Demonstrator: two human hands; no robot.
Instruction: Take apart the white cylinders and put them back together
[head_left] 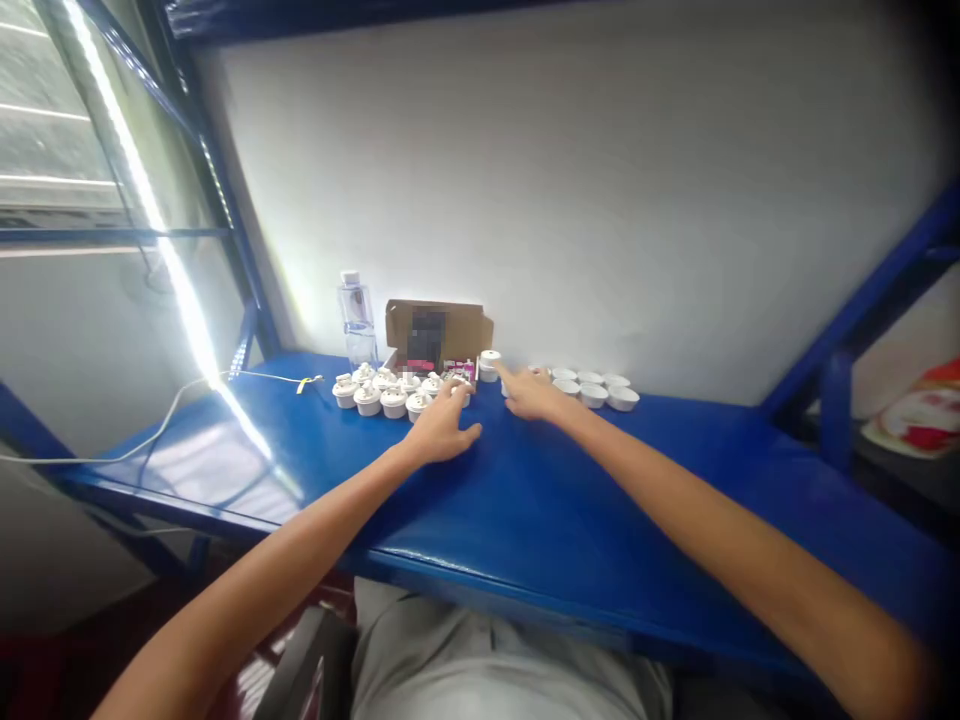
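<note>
My left hand [441, 428] is over the right end of a group of white round plastic pieces [394, 402], which have small prongs or knobs on top. Its fingers reach forward at the nearest piece and its thumb stands apart. My right hand [531, 393] is stretched forward, index finger extended close to a white capped round piece [489, 364]. Beside and partly behind its fingers are white cups. Several white open round cups [592, 395] stand in rows to the right of this hand. I see nothing held in either hand.
An open cardboard box [469, 328] with a dark item and small pink packets stands behind the pieces. A clear bottle [357, 325] is left of it. A white cable [180, 400] crosses the left of the blue table [517, 510]. Blue frame posts [862, 310] border the bench.
</note>
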